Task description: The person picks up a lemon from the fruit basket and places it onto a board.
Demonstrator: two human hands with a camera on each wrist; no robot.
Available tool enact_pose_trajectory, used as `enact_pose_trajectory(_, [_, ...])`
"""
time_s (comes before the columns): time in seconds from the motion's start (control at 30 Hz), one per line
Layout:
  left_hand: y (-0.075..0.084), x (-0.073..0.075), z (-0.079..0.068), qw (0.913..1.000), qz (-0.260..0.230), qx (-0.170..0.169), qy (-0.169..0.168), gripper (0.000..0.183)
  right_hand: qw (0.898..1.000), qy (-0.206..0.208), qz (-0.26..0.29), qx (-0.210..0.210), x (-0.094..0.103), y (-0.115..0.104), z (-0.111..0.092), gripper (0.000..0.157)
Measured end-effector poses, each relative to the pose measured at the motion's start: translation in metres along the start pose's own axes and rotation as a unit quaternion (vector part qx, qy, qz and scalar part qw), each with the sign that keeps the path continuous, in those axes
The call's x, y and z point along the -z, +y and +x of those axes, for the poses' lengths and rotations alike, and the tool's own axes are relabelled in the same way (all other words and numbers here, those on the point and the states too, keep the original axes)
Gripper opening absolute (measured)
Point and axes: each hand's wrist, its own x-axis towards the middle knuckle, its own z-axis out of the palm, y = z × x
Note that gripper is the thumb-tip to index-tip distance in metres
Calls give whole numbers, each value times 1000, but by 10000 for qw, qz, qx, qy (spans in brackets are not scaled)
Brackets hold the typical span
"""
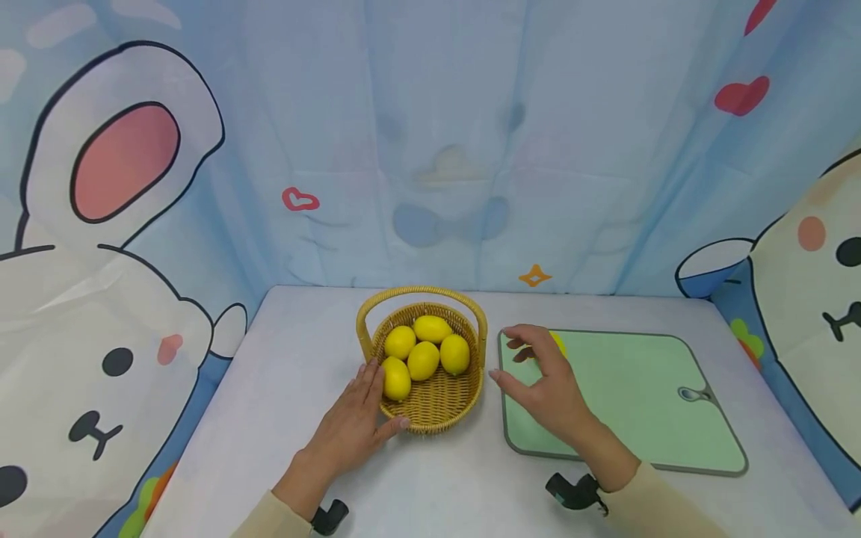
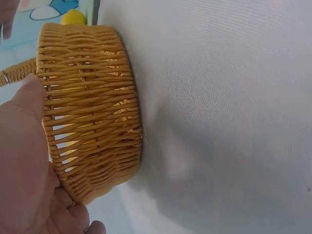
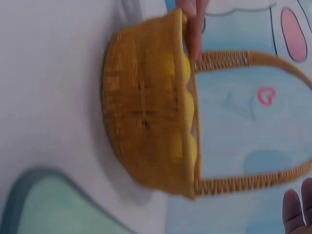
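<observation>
A yellow woven basket (image 1: pixel 433 407) with an arched handle stands on the table and holds several lemons (image 1: pixel 424 361). My left hand (image 1: pixel 356 418) rests against its left side, fingers straight along the wall and thumb at the front rim. In the left wrist view the thumb (image 2: pixel 30 97) touches the rim. To the right of the basket, my right hand (image 1: pixel 548 385) hovers above the light green cutting board (image 1: pixel 632 403), its fingers apart and loosely bent with nothing between them. Another lemon (image 1: pixel 558 344) lies on the board, mostly hidden behind that hand.
White cloth covers the table (image 1: pixel 296 336). A blue curtain (image 1: pixel 437 97) with cartoon figures hangs along the back and both sides. The board has a grey rim and a ring-shaped fitting (image 1: pixel 696 394) at its right end.
</observation>
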Motion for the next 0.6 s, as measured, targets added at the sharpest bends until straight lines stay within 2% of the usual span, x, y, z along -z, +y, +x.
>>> enact_pose_trajectory(0.1, [0, 1, 0, 10000, 71, 7, 11, 100, 9994, -257, 198, 125, -18, -9, 3, 60])
enact_pose_trajectory(0.27, [1, 0, 0, 9998, 173, 7, 63, 99, 9945, -894, 385, -381, -46, -15, 13, 61])
enact_pose_trajectory(0.43, [2, -1, -1, 9998, 179, 2, 115, 99, 9745, -1785, 618, -1210, -76, -13, 23, 70])
enact_pose_trajectory(0.6, [1, -2, -1, 9998, 154, -17, 146, 99, 9539, -2346, 820, -1683, -97, -13, 30, 75])
